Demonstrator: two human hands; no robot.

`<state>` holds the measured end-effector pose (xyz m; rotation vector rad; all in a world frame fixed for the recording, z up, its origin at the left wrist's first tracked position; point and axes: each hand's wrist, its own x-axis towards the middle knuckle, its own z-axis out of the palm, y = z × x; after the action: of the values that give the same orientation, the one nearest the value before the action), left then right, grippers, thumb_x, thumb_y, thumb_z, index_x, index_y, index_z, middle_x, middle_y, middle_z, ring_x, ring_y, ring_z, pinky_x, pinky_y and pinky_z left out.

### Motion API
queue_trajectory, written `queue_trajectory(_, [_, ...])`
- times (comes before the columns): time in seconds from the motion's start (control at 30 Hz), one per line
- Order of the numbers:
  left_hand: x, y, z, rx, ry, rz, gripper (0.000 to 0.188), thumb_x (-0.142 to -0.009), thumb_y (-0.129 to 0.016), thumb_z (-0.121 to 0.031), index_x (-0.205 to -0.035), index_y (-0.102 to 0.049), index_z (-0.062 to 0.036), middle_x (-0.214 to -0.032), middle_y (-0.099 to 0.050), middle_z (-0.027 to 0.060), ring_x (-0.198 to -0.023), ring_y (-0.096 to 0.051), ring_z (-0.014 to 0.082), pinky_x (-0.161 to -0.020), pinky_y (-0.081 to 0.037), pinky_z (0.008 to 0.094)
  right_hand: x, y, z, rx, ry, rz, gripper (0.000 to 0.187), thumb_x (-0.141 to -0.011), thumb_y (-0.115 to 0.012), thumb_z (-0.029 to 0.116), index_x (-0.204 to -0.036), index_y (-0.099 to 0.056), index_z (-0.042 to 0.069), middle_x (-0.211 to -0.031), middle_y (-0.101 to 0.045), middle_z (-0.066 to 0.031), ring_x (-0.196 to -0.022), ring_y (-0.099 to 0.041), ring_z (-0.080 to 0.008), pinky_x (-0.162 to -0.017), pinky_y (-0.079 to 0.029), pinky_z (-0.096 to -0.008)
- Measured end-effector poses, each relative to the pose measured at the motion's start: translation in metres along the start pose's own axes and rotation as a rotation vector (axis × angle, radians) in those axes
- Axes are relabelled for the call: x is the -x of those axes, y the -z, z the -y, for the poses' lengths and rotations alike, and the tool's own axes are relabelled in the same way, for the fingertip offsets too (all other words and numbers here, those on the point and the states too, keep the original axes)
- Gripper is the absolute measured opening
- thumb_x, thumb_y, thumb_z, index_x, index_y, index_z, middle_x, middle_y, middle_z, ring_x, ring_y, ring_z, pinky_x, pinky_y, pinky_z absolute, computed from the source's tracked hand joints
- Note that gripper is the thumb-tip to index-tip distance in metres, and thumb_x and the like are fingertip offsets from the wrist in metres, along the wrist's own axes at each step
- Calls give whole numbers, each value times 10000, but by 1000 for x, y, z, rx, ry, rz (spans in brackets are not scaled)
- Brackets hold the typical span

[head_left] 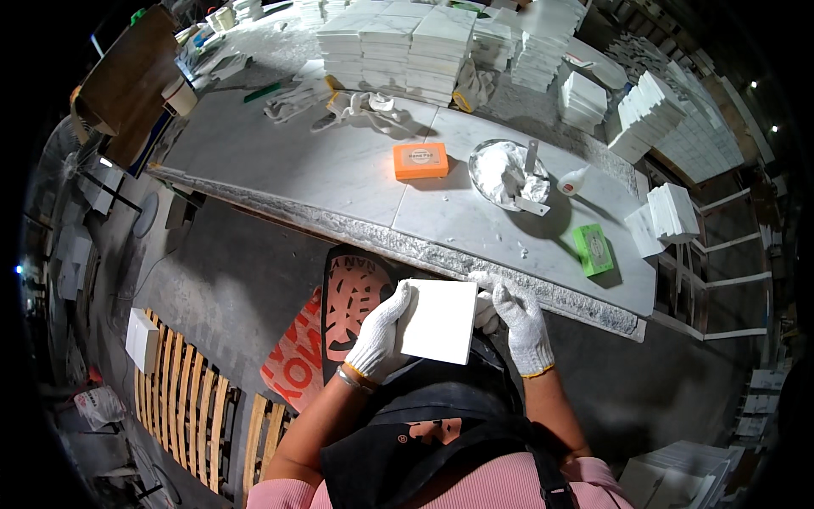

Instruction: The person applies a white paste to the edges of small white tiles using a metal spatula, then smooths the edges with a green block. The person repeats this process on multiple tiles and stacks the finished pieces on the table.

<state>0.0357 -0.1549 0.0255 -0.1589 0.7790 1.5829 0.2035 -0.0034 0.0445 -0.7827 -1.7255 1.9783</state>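
Note:
In front of my body, below the bench edge, my left hand (381,331) in a white knit glove grips a square white tile (438,322) by its left side. The tile's broad plain face is turned up. My right hand (515,318), gloved the same way, is just beyond the tile's right edge. Its fingers are curled together, and whatever they may hold is too small or hidden to make out. On the bench ahead lie an orange hand pad (420,160), a green hand pad (593,250) and a metal bowl (475,182) of white paste with putty knives.
The marble-topped bench (297,161) has a rough front edge. Stacked tiles (394,51) stand at its back, with loose gloves (369,110) before them. A small white bottle (573,180) is right of the bowl. Wooden pallets (182,394) lie on the floor at left.

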Motion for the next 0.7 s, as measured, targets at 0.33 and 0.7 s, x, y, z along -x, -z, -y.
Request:
queue_trajectory(0.33, [3,-6,-3,-13,-56,4,567,-1060,-450,-426,-1378,-454,44,-1313,-576,188,-1217,-590,307,-1058,-478,434,9,-9,0,56,-103,-85,492,-1033,-560,355,-1331,-588,-36,-1062,-685,-66,-882,-616,-90,-769,-488,-228])
queue_trajectory(0.7, [-5,8,5,158,-18,17,518,-1043,-500,-435,-1331,-500,-5,-1248,-617,140,-1150,-637,285,-993,-538,441,9,-2,-32,-3,-185,-75,493,-986,-642,202,-1346,-533,-117,-1227,-632,-94,-1120,-581,-144,-999,-456,-282])
